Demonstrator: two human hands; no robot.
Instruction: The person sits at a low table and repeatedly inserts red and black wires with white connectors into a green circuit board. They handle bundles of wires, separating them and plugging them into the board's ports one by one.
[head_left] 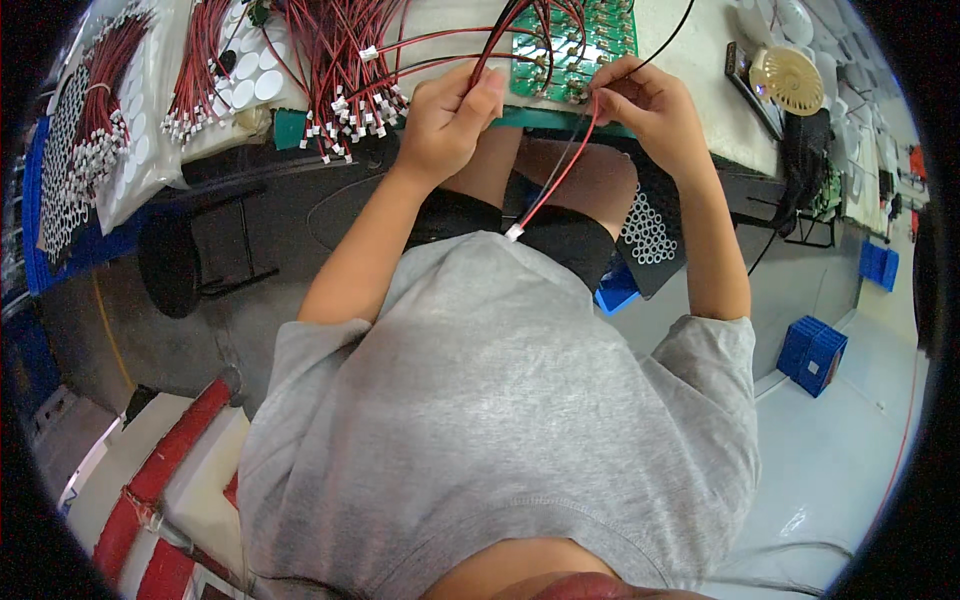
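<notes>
My left hand (448,122) is closed around a bunch of red and black wires (493,45), thumb on top. At the near right corner of a green circuit board panel (625,45), my right hand (648,105) pinches the end of a red and black wire lead (563,172). That lead hangs down over the table edge toward my lap, with a white connector (514,232) at its lower end. Several red and black wires run across the panel. Fingers hide the exact spot where the pinched end meets the board.
Left of my left hand lies a pile of wire leads (350,110) with white connectors, with more bundles (105,90) beyond. White round discs (268,85) sit among them. To the right are a beige slotted round part (787,80) and a dark narrow box (752,88). A blue crate (812,355) stands on the floor.
</notes>
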